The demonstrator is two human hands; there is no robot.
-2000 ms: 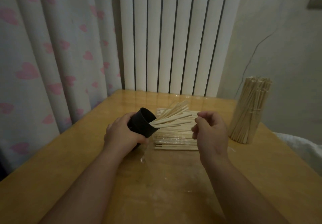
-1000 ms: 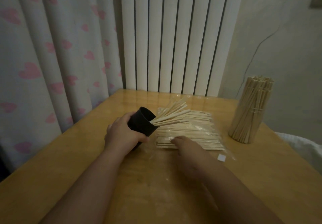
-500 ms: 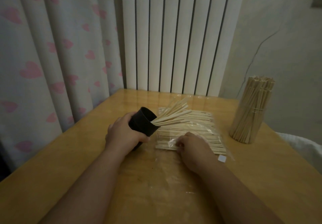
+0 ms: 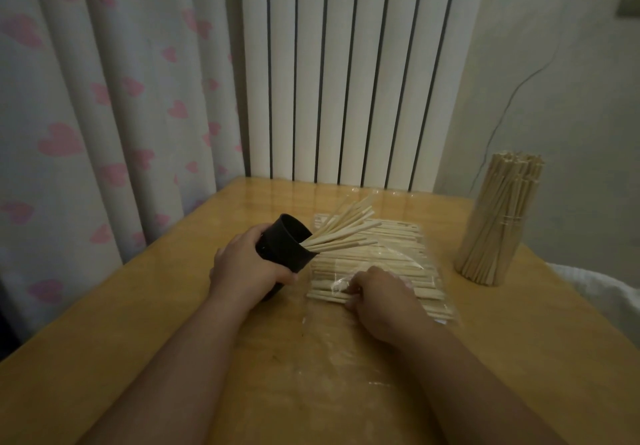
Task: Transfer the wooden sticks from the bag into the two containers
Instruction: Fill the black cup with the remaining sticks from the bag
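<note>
My left hand (image 4: pixel 247 266) grips a black cup (image 4: pixel 282 247) tilted to the right, with several wooden sticks (image 4: pixel 341 233) fanning out of its mouth. A clear plastic bag (image 4: pixel 398 254) full of wooden sticks lies flat on the table just right of the cup. My right hand (image 4: pixel 379 297) is at the bag's near left end, fingers curled and pinching at the sticks there. A second container (image 4: pixel 498 226), clear and packed upright with sticks, stands at the right.
The wooden table (image 4: pixel 173 323) has a glossy film on top. A white radiator (image 4: pixel 346 73) and heart-patterned curtain (image 4: pixel 104 98) stand behind it. White cloth (image 4: pixel 606 292) lies off the table's right edge.
My right hand came down from beside the cup's sticks onto the bag, then slid forward to the bag's near left end. The cup and left hand stayed put.
</note>
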